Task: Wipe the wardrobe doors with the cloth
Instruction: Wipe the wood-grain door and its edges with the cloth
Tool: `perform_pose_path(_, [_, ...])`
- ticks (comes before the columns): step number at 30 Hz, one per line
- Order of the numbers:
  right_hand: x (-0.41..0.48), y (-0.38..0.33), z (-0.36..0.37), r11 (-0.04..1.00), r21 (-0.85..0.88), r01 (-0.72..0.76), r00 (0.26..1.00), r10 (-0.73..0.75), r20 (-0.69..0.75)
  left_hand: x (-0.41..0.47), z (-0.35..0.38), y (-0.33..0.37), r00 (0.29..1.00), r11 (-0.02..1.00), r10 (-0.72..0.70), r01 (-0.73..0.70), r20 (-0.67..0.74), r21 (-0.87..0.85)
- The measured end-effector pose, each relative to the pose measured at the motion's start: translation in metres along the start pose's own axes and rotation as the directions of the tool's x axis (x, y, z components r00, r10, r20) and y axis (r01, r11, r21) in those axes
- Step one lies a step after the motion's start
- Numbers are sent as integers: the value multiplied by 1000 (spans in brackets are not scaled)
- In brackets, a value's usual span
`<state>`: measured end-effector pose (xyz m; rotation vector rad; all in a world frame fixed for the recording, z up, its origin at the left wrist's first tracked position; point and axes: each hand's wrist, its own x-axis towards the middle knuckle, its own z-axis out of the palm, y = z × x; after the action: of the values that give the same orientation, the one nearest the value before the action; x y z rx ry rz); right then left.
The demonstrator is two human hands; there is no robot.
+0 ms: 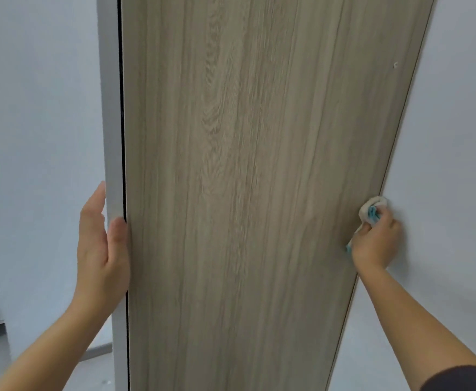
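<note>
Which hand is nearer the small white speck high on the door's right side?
Right. The right hand, holding the cloth, is at the door's right edge, below the speck; the left hand grips the far left edge.

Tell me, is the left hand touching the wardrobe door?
Touching. The head view shows the left hand clasping the edge of the wardrobe door, thumb flat on the wood face and fingers against the grey side.
</note>
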<state>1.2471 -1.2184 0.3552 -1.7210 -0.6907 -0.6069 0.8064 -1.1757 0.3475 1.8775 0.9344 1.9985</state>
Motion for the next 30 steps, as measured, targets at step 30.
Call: perform_pose_path(30, [-179,-133,26,600,485,636,770,-539,-341,-9,-1,-27,972,916,235,-212,25,-341])
